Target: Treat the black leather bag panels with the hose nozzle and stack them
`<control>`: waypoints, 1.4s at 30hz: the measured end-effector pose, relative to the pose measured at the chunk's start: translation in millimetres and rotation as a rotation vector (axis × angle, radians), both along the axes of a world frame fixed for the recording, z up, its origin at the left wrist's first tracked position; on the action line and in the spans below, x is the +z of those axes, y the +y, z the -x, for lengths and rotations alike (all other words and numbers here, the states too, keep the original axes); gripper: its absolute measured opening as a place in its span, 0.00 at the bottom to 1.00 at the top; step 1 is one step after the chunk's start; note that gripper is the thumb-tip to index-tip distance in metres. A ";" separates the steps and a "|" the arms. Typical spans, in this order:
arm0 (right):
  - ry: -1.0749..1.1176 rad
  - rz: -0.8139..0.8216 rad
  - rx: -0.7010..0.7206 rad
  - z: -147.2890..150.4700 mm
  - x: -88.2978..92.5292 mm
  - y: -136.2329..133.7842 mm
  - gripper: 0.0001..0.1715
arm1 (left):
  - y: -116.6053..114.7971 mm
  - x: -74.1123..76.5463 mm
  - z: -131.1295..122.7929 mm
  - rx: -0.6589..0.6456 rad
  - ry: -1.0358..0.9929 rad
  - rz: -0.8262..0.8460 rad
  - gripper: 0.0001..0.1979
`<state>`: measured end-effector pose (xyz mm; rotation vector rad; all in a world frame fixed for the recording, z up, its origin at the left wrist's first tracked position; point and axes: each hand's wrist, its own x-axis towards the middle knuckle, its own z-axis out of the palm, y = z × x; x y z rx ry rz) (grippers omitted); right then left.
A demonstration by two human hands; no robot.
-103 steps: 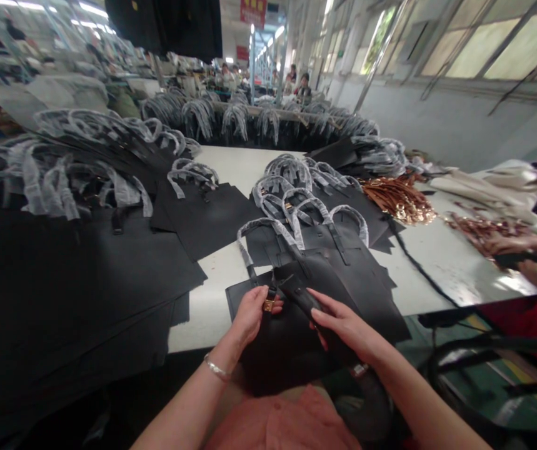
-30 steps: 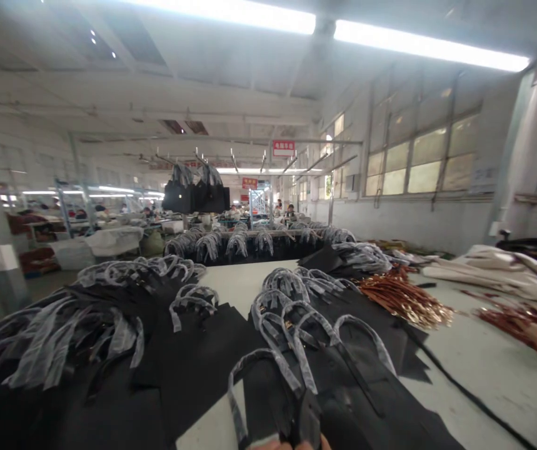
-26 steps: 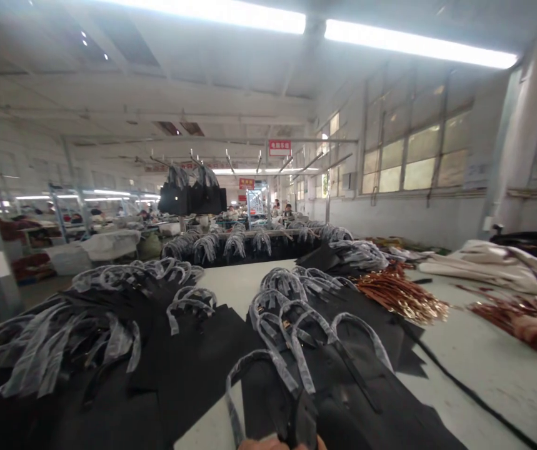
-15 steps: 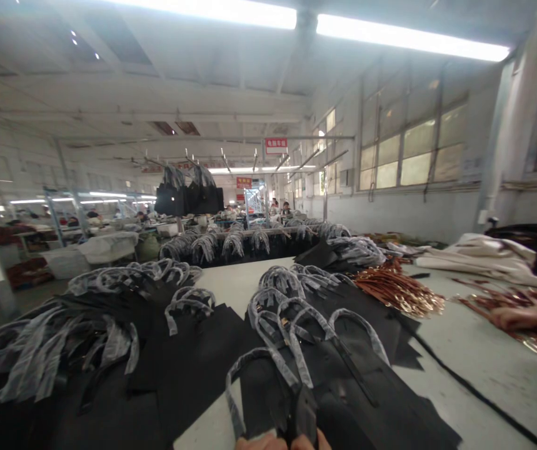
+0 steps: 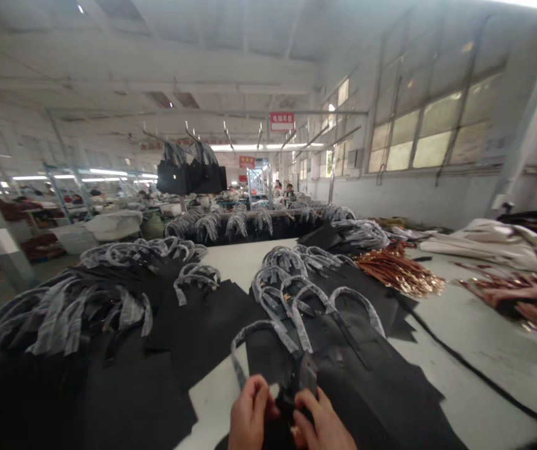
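One black strap (image 5: 308, 373) stood up from the right hand (image 5: 322, 422), pinched there above the black bags (image 5: 376, 381) on the table (image 5: 214, 394). The left hand (image 5: 248, 412) curled just beside it, though I couldn't tell what it gripped. Beyond, I saw a wrapped handle (image 5: 259, 326); brown straps (image 5: 397, 270) lay farther right.

The strap (image 5: 308, 373) at lower centre and bag panels (image 5: 212, 325) across the bottom are plain black, the handles (image 5: 302, 326) whitish grey. The tabletop (image 5: 474, 375) is pale greenish white; right of centre, bundled straps (image 5: 387, 265) are reddish brown with gold-coloured ends (image 5: 428, 285), the cloth (image 5: 488, 245) at right cream.
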<state>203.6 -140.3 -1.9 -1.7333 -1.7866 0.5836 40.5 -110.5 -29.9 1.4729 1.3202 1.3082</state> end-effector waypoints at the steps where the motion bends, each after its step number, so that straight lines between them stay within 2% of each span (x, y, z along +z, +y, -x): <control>1: 0.009 0.024 0.009 -0.6 8.9 -5.6 0.09 | -4.8 4.5 -2.1 0.053 -0.096 0.034 0.21; 3: -0.008 0.045 0.005 -1.4 23.5 -13.0 0.08 | -12.5 12.3 -5.8 0.083 -0.183 0.064 0.20; 5: -0.023 0.059 0.014 -1.2 30.3 -14.8 0.07 | -17.1 17.1 -7.9 0.042 -0.153 0.037 0.18; 9: -0.029 0.078 0.021 0.3 28.9 -15.4 0.08 | -21.7 23.6 -7.7 -0.092 0.084 -0.152 0.11; 12: -0.048 0.079 0.022 1.1 28.0 -16.7 0.08 | -21.1 28.2 -5.2 -0.165 0.254 -0.268 0.11; 16: -0.068 0.076 0.018 1.8 29.1 -16.9 0.08 | -15.9 31.4 -2.7 -0.266 0.418 -0.310 0.14; 19: -0.066 0.079 0.013 2.5 28.6 -16.5 0.08 | -14.7 30.2 -3.8 -0.246 0.412 -0.291 0.13; 24: -0.044 0.085 0.018 3.5 29.2 -16.0 0.07 | -21.1 19.5 -11.1 -0.097 0.181 -0.143 0.13; 29: -0.033 0.110 0.005 3.3 32.5 -14.1 0.07 | -27.2 1.8 -20.7 0.023 -0.346 0.207 0.17; 32: -0.037 0.120 0.001 3.3 31.8 -12.7 0.07 | -30.7 -3.6 -25.8 0.065 -0.504 0.283 0.19; 36: -0.043 0.131 0.007 3.1 28.0 -11.5 0.08 | -36.8 0.3 -31.4 0.033 -0.523 0.263 0.18; 38: -0.036 0.126 0.011 2.6 25.7 -11.0 0.08 | -39.2 3.2 -33.7 0.016 -0.627 0.283 0.18; 42: -0.010 0.110 0.037 1.2 23.0 -10.1 0.08 | -41.7 5.4 -37.3 -0.135 -0.931 0.509 0.10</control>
